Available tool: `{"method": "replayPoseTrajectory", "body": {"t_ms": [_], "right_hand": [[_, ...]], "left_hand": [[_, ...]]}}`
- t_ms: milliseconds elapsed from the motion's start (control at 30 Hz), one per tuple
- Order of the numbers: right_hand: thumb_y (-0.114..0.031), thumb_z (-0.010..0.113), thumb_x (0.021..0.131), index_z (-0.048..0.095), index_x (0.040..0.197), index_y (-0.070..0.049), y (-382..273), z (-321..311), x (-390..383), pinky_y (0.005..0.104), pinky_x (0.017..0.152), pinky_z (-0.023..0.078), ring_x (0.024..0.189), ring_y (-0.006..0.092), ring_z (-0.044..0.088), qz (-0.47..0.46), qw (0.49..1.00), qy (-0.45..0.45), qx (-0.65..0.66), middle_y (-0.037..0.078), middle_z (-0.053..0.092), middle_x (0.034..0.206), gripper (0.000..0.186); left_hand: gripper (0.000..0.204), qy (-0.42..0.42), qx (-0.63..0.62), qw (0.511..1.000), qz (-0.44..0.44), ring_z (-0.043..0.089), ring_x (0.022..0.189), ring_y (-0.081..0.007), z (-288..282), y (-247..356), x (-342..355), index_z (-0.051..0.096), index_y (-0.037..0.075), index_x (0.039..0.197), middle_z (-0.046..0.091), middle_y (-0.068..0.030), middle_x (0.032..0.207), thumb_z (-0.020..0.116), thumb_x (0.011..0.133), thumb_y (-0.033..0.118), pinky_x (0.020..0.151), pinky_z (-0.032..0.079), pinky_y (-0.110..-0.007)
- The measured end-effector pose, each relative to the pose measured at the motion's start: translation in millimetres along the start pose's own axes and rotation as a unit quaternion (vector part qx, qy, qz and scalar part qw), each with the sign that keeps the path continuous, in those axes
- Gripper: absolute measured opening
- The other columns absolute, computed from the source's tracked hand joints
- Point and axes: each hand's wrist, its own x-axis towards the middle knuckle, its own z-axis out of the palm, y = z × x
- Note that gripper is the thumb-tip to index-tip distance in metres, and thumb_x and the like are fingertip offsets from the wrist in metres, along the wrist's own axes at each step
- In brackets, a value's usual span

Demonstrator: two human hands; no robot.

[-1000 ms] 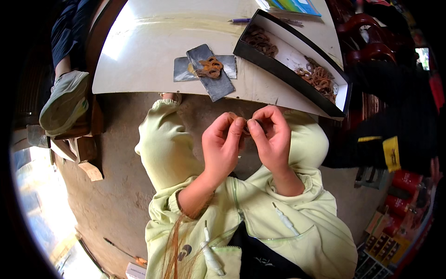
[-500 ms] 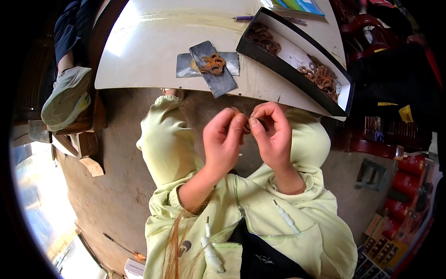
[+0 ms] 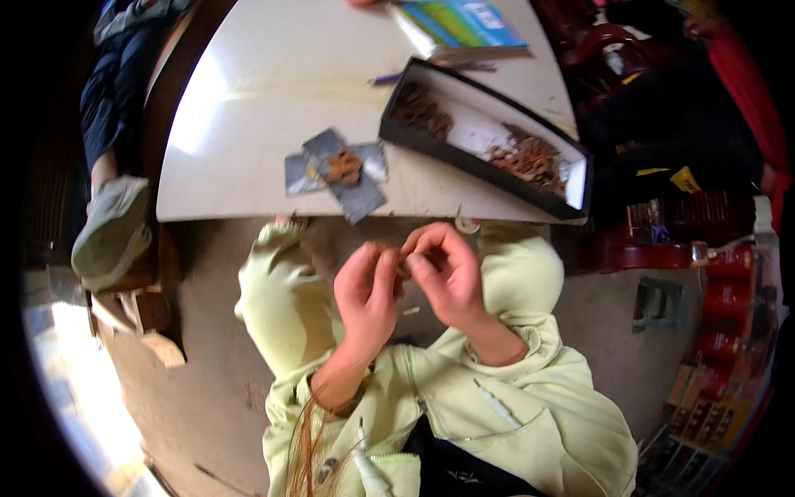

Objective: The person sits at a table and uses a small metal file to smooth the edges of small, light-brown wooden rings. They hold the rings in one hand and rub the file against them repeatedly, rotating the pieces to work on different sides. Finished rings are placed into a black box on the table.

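My left hand [image 3: 365, 294] and my right hand [image 3: 447, 277] meet above my lap, just short of the table edge. Both have fingertips pinched round a small dark piece [image 3: 402, 267], too small and blurred to name. On the white table [image 3: 232, 116] ahead, two crossed dark grey slabs [image 3: 358, 199] carry a little heap of rusty orange-brown loops [image 3: 341, 168]. To their right, a long black box [image 3: 484, 176] with a white interior holds two heaps of brown tangled pieces [image 3: 526, 159].
A booklet [image 3: 464, 23] and a pen [image 3: 383, 79] lie behind the box. Another person's leg and shoe [image 3: 112, 232] are at left; a red sleeve [image 3: 745, 99] and dark wooden furniture [image 3: 596, 37] are at right. A small stool [image 3: 658, 302] and red containers [image 3: 729, 302] stand lower right.
The view has shifted, so the table and my hands sit lower and further left. My fingers stay pinched together. Part of someone's hand now shows at the table's top edge.
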Motion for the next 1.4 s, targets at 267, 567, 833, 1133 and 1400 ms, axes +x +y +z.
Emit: {"method": "replayPoseTrajectory", "body": {"t_ms": [267, 567, 833, 1133, 1400], "right_hand": [[-0.009, 0.055, 0.091, 0.049, 0.096, -0.003, -10, -4, 4, 0.0224, 0.076, 0.045, 0.088, 0.0072, 0.051, 0.007, 0.999, -0.034, 0.001, 0.005, 0.053, 0.102, 0.010], [-0.009, 0.053, 0.093, 0.046, 0.096, -0.002, -12, -11, 2, 0.0232, 0.078, 0.044, 0.090, 0.0069, 0.049, -0.016, 0.997, -0.061, -0.051, 0.006, 0.053, 0.105, 0.010], [-0.011, 0.052, 0.094, 0.046, 0.095, -0.002, -7, 0, 6, 0.0243, 0.081, 0.045, 0.093, 0.0077, 0.050, -0.016, 0.996, -0.080, -0.041, 0.007, 0.054, 0.108, 0.010], [-0.009, 0.051, 0.094, 0.046, 0.095, -0.002, -3, -2, 7, 0.0239, 0.079, 0.045, 0.092, 0.0076, 0.050, -0.036, 0.996, -0.073, -0.034, 0.008, 0.055, 0.108, 0.009], [-0.008, 0.051, 0.094, 0.045, 0.095, -0.003, -7, -4, 6, 0.0242, 0.079, 0.046, 0.092, 0.0076, 0.051, -0.033, 0.996, -0.077, -0.023, 0.008, 0.055, 0.109, 0.008]], "left_hand": [[0.020, 0.003, 0.057, 0.998, 0.034, 0.038, 0.049, -0.0028, 7, -4, 0, 0.051, 0.005, 0.078, 0.044, 0.0043, 0.061, 0.047, 0.096, 0.012, 0.042, 0.027, -0.019], [0.026, -0.014, -0.015, 0.999, 0.043, 0.035, 0.047, -0.0012, 16, -5, -4, 0.045, 0.005, 0.072, 0.042, 0.0046, 0.058, 0.047, 0.097, 0.011, 0.041, 0.025, -0.018], [0.027, -0.024, -0.005, 0.998, 0.060, 0.035, 0.043, -0.0013, -1, -4, 1, 0.047, 0.007, 0.072, 0.042, 0.0047, 0.055, 0.049, 0.096, 0.018, 0.037, 0.025, -0.018], [0.024, -0.031, -0.021, 0.999, 0.039, 0.037, 0.044, -0.0013, 5, 4, 0, 0.050, 0.005, 0.076, 0.043, 0.0050, 0.058, 0.050, 0.096, 0.017, 0.037, 0.027, -0.017], [0.025, -0.029, -0.033, 0.998, 0.041, 0.037, 0.044, -0.0020, 5, 0, 0, 0.049, 0.003, 0.073, 0.045, 0.0028, 0.057, 0.048, 0.096, 0.011, 0.039, 0.026, -0.018]]}}
